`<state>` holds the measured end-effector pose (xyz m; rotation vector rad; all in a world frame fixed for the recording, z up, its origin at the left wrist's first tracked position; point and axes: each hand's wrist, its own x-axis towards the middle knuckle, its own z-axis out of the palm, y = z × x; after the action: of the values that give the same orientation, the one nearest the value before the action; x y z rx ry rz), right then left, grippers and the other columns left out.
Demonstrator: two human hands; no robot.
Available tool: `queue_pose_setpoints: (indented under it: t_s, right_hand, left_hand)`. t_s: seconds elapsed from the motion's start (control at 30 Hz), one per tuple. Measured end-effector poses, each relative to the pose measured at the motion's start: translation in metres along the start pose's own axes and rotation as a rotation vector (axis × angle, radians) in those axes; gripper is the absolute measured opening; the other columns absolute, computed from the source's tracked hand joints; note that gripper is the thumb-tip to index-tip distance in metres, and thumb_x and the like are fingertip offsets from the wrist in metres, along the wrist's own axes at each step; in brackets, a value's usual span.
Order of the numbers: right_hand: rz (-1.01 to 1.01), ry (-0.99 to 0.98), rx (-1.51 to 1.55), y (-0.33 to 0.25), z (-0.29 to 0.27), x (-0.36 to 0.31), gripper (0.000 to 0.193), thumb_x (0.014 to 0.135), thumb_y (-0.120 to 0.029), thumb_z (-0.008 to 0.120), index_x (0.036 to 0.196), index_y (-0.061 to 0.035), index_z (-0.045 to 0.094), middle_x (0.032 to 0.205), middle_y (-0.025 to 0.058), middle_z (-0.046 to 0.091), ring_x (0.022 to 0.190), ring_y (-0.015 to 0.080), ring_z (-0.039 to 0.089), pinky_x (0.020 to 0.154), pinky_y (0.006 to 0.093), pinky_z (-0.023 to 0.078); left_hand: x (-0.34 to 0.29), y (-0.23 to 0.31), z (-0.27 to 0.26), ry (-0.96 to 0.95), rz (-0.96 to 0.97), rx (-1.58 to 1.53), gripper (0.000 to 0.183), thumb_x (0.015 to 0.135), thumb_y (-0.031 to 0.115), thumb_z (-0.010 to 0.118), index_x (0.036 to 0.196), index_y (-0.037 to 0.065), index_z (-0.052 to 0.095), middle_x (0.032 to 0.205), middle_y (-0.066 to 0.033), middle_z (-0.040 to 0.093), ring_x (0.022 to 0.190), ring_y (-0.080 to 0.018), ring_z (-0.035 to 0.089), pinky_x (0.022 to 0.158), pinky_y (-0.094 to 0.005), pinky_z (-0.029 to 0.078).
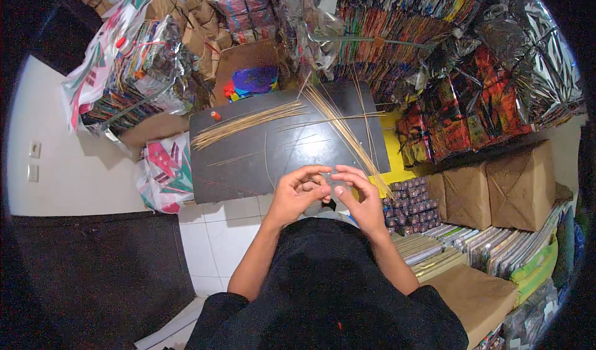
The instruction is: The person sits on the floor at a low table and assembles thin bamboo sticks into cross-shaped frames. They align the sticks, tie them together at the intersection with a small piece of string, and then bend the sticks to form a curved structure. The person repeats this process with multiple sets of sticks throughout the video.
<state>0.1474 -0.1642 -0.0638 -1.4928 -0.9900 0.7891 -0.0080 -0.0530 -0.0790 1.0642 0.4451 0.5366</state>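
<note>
With left hand (pixel 299 195) and right hand (pixel 363 202) fingers half-open, nothing visibly held, thin tan wooden sticks (pixel 343 130) could be spilled off the glossy black worktop (pixel 239 179) by bumped overhanging ends.

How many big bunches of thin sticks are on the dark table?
2: the left bunch lies on the left part of the table; the right bunch slants along its right side. Loose sticks aren't counted.
</note>
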Motion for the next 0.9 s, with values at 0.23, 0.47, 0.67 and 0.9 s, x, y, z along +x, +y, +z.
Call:
queue_pose_setpoints:
  t_s: [0.23, 0.47, 0.67, 0.9]
  right_hand:
    - [0.085, -0.036, 0.195, 0.02, 0.001, -0.003, 0.017, 0.091, -0.009, 0.068, 0.105, -0.0014, 0.072, 0.12, 0.0119, 0.063, 0.115, 0.0214, 0.059, 0.101, 0.0358, 0.044]
    - [0.123, 0.054, 0.24, 0.026, 0.014, -0.002, 0.011, 0.096, -0.01, 0.063, 0.101, -0.0002, 0.064, 0.108, 0.0065, 0.061, 0.098, 0.0129, 0.06, 0.091, 0.0282, 0.047]
    - [0.2, 0.182, 0.284, 0.04, 0.015, 0.002, 0.008, 0.099, -0.013, 0.059, 0.101, -0.0044, 0.061, 0.097, 0.0022, 0.062, 0.096, 0.0114, 0.059, 0.087, 0.0279, 0.046]
    - [0.278, 0.188, 0.412, 0.06, 0.004, 0.007, 0.009, 0.102, -0.017, 0.056, 0.104, -0.0084, 0.058, 0.093, 0.0008, 0.059, 0.09, 0.0129, 0.06, 0.081, 0.0294, 0.048]
  left_hand:
    - [0.003, -0.006, 0.006, 0.02, -0.07, -0.028, 0.038, 0.093, 0.006, 0.069, 0.128, -0.003, 0.057, 0.098, -0.0077, 0.066, 0.085, -0.0153, 0.069, 0.076, -0.0284, 0.058]
    - [0.002, -0.015, 0.002, 0.082, -0.068, 0.077, 0.03, 0.098, 0.013, 0.063, 0.124, -0.001, 0.061, 0.1, -0.0085, 0.067, 0.086, -0.0164, 0.069, 0.079, -0.0301, 0.058]
    - [-0.005, -0.051, -0.058, 0.582, 0.044, 0.256, 0.024, 0.1, 0.018, 0.059, 0.116, 0.001, 0.066, 0.096, -0.0062, 0.067, 0.084, -0.0134, 0.063, 0.075, -0.0293, 0.055]
    - [-0.042, -0.105, -0.141, 1.084, -0.304, 0.106, 0.036, 0.095, 0.019, 0.064, 0.127, 0.004, 0.055, 0.114, -0.0078, 0.061, 0.092, -0.0159, 0.059, 0.076, -0.0292, 0.049]
